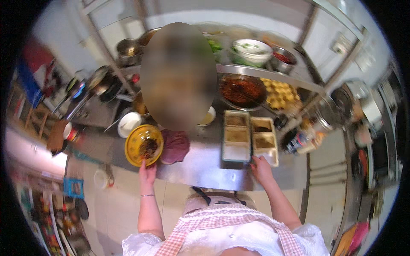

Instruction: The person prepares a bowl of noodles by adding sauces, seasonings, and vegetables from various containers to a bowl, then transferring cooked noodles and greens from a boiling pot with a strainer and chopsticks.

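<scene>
My left hand [148, 172] grips the near rim of a yellow bowl [133, 140] with dark, reddish contents. Right of the bowl lies a crumpled mauve cloth [176, 145]; a white bowl [129, 124] stands just behind it. My right hand [262, 169] is at the near end of a seasoning box [265, 122], whose front compartment holds white powder. Whether its fingers hold anything cannot be told. A second seasoning box [237, 113] with three filled compartments stands alongside, to the left.
Behind the boxes are a large pan of dark red sauce [242, 91] and yellow round pieces [282, 92]. A metal shelf edge [269, 74] crosses above them, carrying bowls. Long-handled pans [99, 80] stand at left, bottles [301, 140] at right. A blurred oval hides the middle.
</scene>
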A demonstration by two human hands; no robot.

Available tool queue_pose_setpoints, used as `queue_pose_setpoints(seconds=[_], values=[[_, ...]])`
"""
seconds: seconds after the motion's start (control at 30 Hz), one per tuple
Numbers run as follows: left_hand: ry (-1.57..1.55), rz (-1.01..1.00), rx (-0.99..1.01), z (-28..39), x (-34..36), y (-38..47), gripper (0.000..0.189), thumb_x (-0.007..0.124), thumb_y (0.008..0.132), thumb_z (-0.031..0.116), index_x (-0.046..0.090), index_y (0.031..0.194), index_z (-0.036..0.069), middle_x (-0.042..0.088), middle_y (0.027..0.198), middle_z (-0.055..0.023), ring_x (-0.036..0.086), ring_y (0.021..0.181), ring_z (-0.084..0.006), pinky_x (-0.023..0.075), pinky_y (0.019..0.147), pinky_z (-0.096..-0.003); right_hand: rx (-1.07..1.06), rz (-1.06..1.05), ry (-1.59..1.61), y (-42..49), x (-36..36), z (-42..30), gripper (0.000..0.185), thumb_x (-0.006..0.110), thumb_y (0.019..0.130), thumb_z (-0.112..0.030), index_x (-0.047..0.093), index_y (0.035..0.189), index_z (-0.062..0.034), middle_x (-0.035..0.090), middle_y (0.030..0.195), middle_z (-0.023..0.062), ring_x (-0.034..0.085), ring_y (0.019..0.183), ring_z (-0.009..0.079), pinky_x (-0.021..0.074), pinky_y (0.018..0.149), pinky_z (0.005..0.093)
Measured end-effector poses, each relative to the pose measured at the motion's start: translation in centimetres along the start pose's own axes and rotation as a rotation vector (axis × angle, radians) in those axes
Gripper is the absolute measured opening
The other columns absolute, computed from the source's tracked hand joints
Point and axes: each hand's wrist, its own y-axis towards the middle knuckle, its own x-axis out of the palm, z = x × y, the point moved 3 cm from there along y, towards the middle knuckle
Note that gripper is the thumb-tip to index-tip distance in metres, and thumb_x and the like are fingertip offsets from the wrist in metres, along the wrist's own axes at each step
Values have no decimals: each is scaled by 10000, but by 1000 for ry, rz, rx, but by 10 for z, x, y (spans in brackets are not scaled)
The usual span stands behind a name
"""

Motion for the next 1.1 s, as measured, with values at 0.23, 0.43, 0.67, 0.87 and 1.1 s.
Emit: queue_pose_setpoints(seconds=[0.23, 0.43, 0.67, 0.87, 1.1], values=[[268, 86, 71, 20, -9, -3, 494, 443, 683, -83, 389, 1160, 36, 458, 1139, -107, 459, 1025, -256, 409, 847, -378, 157, 6, -44, -7, -9, 0, 208, 530, 757, -202, 541, 872, -29, 507, 838, 185, 512, 793, 350, 427, 698, 414], [293, -87, 3, -9, 53, -74, 595, 435, 616, -96, 369, 1191, 43, 452, 1154, -98, 444, 1056, -257, 380, 899, -399, 103, -70, -65, 3, -10, 27, 184, 544, 738, -208, 581, 707, -30, 514, 781, 178, 520, 770, 341, 422, 684, 420], [265, -187, -224, -79, 114, -126, 604, 436, 599, -51, 365, 1194, 25, 435, 1187, -113, 406, 1106, -276, 318, 947, -425, -3, -23, 122, 6, -23, 49, 107, 519, 708, -103, 594, 716, -28, 547, 774, 161, 535, 712, 333, 436, 632, 395], [294, -189, -323, -117, 138, -137, 559, 443, 601, -59, 393, 1156, -8, 465, 1142, -140, 438, 1070, -275, 346, 925, -403, -262, -297, -72, 29, -6, 48, 135, 504, 673, -57, 611, 754, -50, 561, 755, 169, 543, 710, 341, 435, 634, 414], [472, -291, -244, -124, 157, -139, 536, 461, 606, -70, 391, 1135, -17, 498, 1094, -128, 505, 983, -256, 421, 846, -337, -277, -607, -205, 45, -9, 43, 136, 508, 674, -75, 600, 769, -48, 581, 775, 169, 552, 744, 332, 437, 646, 396]])
